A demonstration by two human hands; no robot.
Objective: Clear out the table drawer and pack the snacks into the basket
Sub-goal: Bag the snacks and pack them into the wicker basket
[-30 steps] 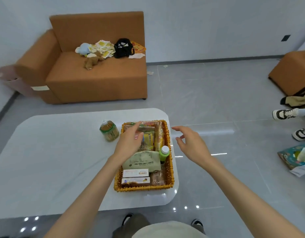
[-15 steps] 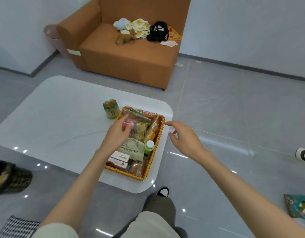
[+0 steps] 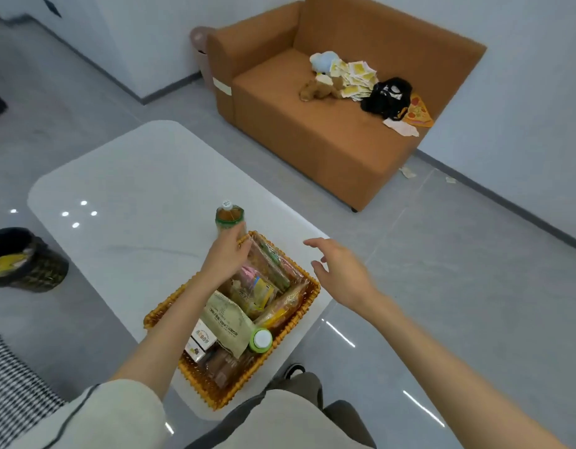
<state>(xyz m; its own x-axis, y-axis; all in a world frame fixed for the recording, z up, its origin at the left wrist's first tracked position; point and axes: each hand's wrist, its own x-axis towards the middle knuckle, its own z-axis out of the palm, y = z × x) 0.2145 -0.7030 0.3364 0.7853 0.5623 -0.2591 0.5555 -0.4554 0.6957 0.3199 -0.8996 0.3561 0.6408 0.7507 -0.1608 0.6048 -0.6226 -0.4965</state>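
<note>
- The left hand (image 3: 227, 254) reaches to the far left corner of the basket (image 3: 165, 307), just left of the frame's centre. Its fingers are curled round the lower part of a tea bottle (image 3: 229, 216), grasping it.
- The tea bottle stands upright on the white table (image 3: 134, 183), touching or just beside the basket's far corner. Only its white cap and shoulder show above the fingers.
- The right hand (image 3: 341, 275) hangs released to the right of centre, fingers loosely spread and holding nothing. It is over the table's right edge, near the basket but apart from it.
- The basket sits on the near right part of the table, in the lower middle of the frame, and is packed with snacks.
- Inside it, clear-wrapped packets (image 3: 272, 265) stand at the far end and a pale green bag (image 3: 226, 319) lies in the middle.
- A green-capped bottle (image 3: 261, 340) stands against the right rim, and small boxes (image 3: 202, 343) lie at the near left.
- An orange sofa (image 3: 328, 147) fills the upper right, with soft toys, yellow packets and a black bag on its seat.
- A dark bin (image 3: 27, 264) stands on the floor at the left edge.
</note>
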